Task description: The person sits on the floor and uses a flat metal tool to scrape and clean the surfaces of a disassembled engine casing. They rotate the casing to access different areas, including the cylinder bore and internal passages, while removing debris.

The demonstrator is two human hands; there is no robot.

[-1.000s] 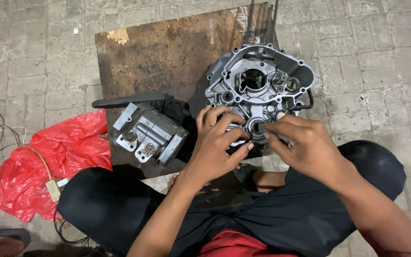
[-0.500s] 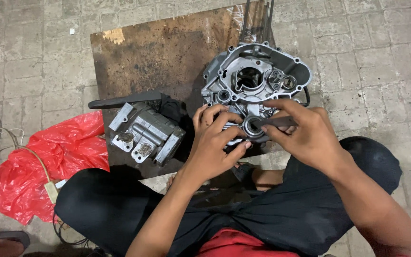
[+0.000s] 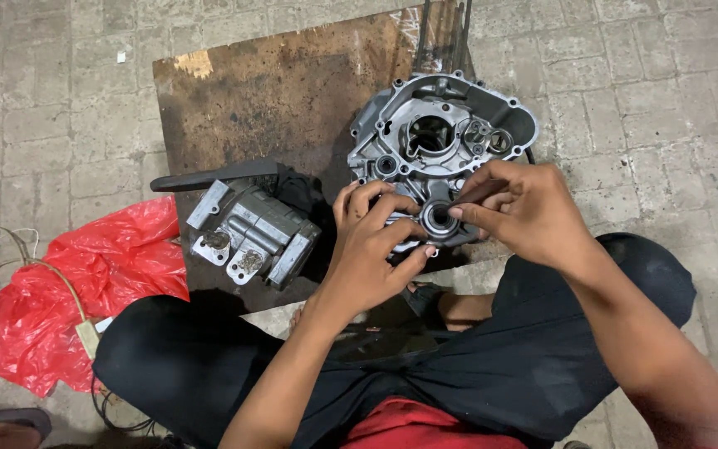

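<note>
Crankcase half (image 3: 438, 133) on stained board (image 3: 284, 91), far centre, unmoved since a second ago. Left hand (image 3: 376, 249) curled against near edge. Right hand (image 3: 521, 208), shifted slightly, pinching thin dark tool (image 3: 475, 193) at round bearing (image 3: 439, 218).

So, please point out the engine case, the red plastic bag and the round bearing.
engine case (image 3: 425, 125): head view, upper inner wall.
red plastic bag (image 3: 85, 283): head view, middle of its crumpled surface.
round bearing (image 3: 439, 218): head view, its ring.
</note>
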